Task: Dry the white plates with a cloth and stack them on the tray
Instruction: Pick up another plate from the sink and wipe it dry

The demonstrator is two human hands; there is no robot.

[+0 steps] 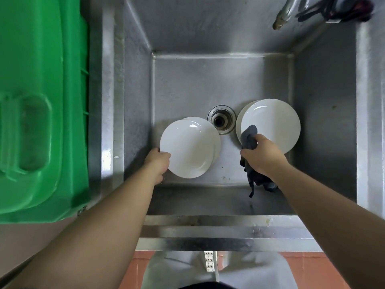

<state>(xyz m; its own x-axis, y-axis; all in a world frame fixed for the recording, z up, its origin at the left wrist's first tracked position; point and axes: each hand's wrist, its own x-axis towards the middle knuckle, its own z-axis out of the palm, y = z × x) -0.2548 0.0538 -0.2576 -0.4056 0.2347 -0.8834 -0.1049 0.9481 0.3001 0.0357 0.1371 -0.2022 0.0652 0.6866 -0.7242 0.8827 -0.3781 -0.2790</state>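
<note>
Head view, looking straight down into a deep stainless steel sink (325, 113) with a round drain (221, 119) in its floor. The left hand (157, 161) grips the near-left rim of a white plate (187, 149), fingers curled under the edge and thumb on top; this plate is tilted up off a second white plate (212, 130) that shows just behind and beneath it, left of the drain. Right of the drain sits another pair: a top right plate (275, 122) lying over a lower right plate (239, 119), of which only a thin crescent shows at its left edge. The right hand (263, 154) is closed around a dark grey-blue cloth (249, 136); the bunched end of the cloth touches the near-left part of the top right plate, and the loose end hangs below the wrist toward the front wall of the sink. A green plastic bin (41, 101) stands beside the sink on the left. A metal faucet spout (284, 13) juts in at the upper right, next to a dark blurred object. No readable writing, brand or label is visible anywhere. No tray is in view.
</note>
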